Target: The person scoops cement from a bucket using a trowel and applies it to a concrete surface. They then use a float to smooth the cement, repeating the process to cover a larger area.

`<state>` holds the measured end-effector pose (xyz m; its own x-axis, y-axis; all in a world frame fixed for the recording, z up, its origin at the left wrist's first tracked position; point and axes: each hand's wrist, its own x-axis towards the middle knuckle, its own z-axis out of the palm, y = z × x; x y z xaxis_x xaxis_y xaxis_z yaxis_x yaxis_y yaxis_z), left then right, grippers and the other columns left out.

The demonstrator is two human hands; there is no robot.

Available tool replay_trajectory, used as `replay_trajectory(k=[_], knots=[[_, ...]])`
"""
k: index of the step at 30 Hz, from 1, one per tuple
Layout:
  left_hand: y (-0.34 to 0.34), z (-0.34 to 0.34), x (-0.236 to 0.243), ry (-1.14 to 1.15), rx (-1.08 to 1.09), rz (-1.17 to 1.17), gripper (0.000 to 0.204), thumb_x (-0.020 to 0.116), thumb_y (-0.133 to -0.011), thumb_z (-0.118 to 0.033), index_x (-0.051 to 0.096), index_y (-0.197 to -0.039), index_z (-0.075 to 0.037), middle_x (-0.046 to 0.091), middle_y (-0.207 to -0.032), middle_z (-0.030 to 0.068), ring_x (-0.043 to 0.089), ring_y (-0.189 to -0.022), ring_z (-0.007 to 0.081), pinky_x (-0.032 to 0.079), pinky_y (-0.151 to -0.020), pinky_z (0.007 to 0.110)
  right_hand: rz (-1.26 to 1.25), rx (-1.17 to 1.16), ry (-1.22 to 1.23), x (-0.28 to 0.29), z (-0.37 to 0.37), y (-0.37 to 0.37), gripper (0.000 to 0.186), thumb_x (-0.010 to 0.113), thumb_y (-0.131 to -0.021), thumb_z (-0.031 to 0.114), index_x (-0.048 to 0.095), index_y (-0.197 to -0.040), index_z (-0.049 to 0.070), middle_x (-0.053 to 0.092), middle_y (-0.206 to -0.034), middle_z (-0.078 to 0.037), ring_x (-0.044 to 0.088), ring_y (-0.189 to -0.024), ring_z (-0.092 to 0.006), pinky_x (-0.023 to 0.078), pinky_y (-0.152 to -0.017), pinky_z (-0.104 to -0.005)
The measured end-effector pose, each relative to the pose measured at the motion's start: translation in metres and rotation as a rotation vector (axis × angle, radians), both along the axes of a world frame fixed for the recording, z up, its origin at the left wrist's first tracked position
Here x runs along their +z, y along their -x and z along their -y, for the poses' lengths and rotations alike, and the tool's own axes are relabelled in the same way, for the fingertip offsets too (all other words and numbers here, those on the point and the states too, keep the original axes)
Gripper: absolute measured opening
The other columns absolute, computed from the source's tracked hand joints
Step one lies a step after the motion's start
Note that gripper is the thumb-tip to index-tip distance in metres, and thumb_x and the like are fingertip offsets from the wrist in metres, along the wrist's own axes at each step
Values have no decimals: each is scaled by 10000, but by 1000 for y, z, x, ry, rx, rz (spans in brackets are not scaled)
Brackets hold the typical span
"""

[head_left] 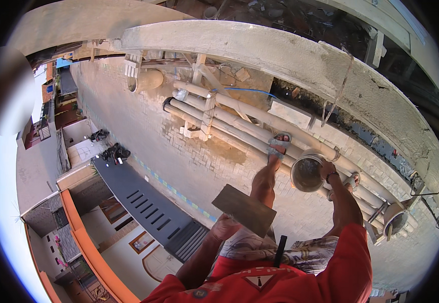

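My left hand [224, 227] is closed on a flat rectangular plastering float [244, 209], its broad grey-brown face turned up and tilted in front of my legs. With my right hand [326, 169], arm stretched down and a dark band at the wrist, I grip the rim of a round bucket [300, 183]. The bucket rests on or just above the long poles, beside my feet; which of the two I cannot tell. Its inside looks grey and wet, though the contents are unclear. My sandalled feet [279, 144] are on the poles [234, 123].
A rough concrete beam [229, 43] curves across the far side. Wooden braces [208, 118] are tied to the raised poles. Another bucket [395, 217] with a stick-like tool is at the right. Below lies a paved street [143, 118], with motorbikes [116, 153] and houses at the left.
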<state>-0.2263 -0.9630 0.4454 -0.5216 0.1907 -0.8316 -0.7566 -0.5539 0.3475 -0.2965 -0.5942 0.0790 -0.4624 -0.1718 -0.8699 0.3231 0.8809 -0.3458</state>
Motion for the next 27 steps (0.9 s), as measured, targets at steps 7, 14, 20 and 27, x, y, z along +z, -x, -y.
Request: replay_trajectory(k=[7,14,20,27], knots=[[5,10,-5,-83,115,-16,585,774,-766,-185,572,-1309,-103,593,-1303,58,521,-1247,248,371,-1073,445,-209,-179,76,72,26,71,625,550,-800,114,416,-1410,96,669,-963,-303,639,-974,-468,506,-899,-530],[4,32,-1,-29,172,16,598,786,-746,-153,574,-1305,-122,597,-1297,44,527,-1238,247,379,-1071,454,-180,-215,213,75,138,155,667,561,-808,150,349,-1431,45,696,-895,-248,672,-939,-407,522,-893,-486],[14,52,12,67,253,-12,615,802,-699,-132,587,-1275,-120,607,-1276,45,546,-1214,258,386,-1078,465,-192,-184,212,40,256,170,621,583,-805,127,397,-1395,78,707,-715,-130,713,-811,-330,564,-777,-444],[-2,86,21,185,344,58,614,808,-693,-123,589,-1266,-113,610,-1267,47,548,-1210,259,387,-1080,459,-42,-201,278,-12,355,123,645,563,-827,140,317,-1410,13,676,-936,-276,667,-912,-439,529,-841,-505]])
